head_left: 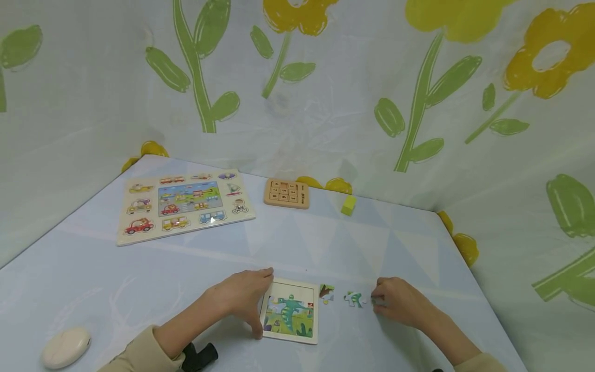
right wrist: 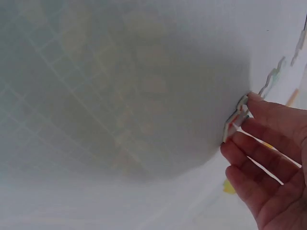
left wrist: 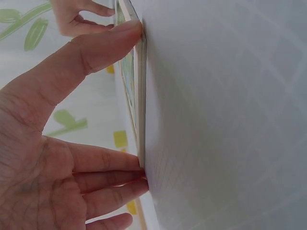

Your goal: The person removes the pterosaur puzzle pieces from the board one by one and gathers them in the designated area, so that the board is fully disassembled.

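- The puzzle tray (head_left: pixel 290 339) lies flat on the surface (head_left: pixel 209 263) at the lower middle of the frame, pale base showing along its top, a green dinosaur picture below.
- The left hand (head_left: pixel 243 296) is at the tray's left side; its grip is spread wide, thumb at the lower left corner and fingers at the upper left corner, holding the tray between them.
- The right hand (head_left: pixel 402 302), lower right of the middle, has its grip nearly closed, thumb and fingertips pinching a small puzzle piece (right wrist: pixel 232 125), seen mostly edge-on in the right wrist view.
- Between tray and right hand lie two loose pieces: a brown-and-green piece (head_left: pixel 327 291) just beside the tray's right rim, and a green-striped piece (head_left: pixel 355 299) nearer the right hand.
- Left of centre, farther up, rests a vehicle board (head_left: pixel 188 206).
- At upper middle sit a wooden number board (head_left: pixel 286 194) and, to its right, a yellow-green block (head_left: pixel 348 205).
- A white rounded object (head_left: pixel 66 348) lies at lower left.
- Behind stands a flower-printed sheet (head_left: pixel 321 129).
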A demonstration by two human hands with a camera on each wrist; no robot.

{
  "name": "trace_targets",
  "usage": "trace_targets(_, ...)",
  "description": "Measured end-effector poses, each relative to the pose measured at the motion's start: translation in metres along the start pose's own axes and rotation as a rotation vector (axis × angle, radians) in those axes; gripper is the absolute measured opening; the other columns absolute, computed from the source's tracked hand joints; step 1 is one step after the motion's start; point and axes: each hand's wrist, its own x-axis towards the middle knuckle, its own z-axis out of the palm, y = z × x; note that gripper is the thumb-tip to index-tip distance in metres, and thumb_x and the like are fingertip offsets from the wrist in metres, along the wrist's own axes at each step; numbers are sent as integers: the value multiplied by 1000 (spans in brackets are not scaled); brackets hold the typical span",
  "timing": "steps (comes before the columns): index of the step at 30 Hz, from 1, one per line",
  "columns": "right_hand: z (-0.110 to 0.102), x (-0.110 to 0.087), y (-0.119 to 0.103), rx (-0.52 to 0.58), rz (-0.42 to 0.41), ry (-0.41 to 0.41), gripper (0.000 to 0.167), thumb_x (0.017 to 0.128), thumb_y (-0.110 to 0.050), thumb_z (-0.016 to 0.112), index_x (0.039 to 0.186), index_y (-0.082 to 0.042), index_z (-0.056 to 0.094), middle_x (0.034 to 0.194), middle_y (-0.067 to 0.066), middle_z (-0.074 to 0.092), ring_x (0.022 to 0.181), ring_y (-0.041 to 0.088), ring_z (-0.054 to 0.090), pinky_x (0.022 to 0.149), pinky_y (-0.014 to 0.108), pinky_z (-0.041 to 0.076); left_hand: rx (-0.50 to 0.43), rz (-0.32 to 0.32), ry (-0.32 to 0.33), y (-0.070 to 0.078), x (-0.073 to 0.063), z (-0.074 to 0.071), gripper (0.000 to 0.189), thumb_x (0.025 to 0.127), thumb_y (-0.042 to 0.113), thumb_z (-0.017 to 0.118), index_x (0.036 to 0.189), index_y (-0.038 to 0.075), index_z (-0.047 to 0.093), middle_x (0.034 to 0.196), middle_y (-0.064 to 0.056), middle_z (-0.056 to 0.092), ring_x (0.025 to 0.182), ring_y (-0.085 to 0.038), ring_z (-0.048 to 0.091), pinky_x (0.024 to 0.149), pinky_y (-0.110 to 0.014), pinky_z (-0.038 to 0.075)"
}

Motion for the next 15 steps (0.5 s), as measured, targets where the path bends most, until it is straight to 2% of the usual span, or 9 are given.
trace_targets(2, 0, 1, 1, 30, 1, -15, 12, 73, -8, 79, 83, -4, 75, 74, -8, 58, 62, -3, 40, 53, 17, 39, -1, -3, -1, 0, 0, 0, 109, 51, 44, 93, 139, -2, 46, 148, -14, 44, 134, -29, 46, 110, -42, 41)
trace_targets(8, -2, 2, 1, 108, 19, -37, 17, 74, -7, 79, 89, 2, 75, 76, -6, 58, 63, -2, 44, 53, 17, 42, -12, -8, -2, 1, 0, -1, 109, 51, 43, 94, 139, -2, 46, 148, -14, 45, 134, -30, 47, 110, -43, 41)
trace_targets(15, -9, 11, -5, 65, 87, -14, 29, 76, -17, 80, 96, 3, 75, 81, 0, 63, 67, 6, 56, 57, 19, 47, 2, 1, 7, 1, -1, -1, 109, 51, 44, 93, 138, -1, 48, 147, -14, 45, 133, -29, 48, 110, -42, 42)
